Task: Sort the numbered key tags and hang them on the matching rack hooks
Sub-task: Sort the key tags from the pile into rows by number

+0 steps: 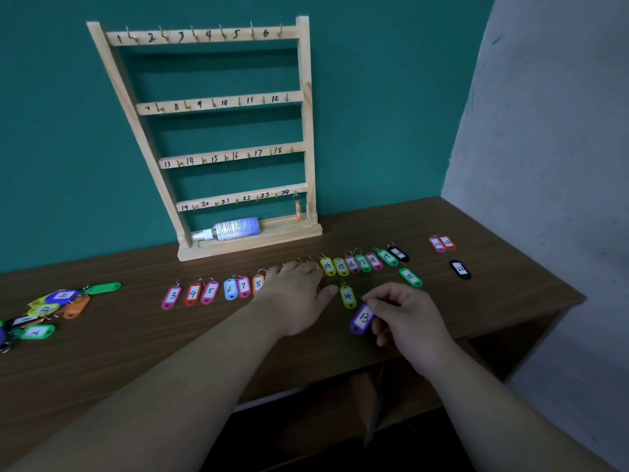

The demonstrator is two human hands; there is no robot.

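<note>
- Pinching purple tag 13 (362, 318) in right hand (408, 321), near desk (136, 352) front edge, long axis running lower-left to upper-right.
- Resting left hand (296, 294) flat, fingers straight, on the tag row (352, 264).
- Likely slot for 13: up-left, just before row's yellow 14 (327, 266), under left hand; right hand nearer.

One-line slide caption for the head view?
Right hand pinches tag 13, left hand rests on the sorted tag row; one orange tag hangs on the rack.

Teal wall (374, 97), brown wooden desk (136, 335)
</note>
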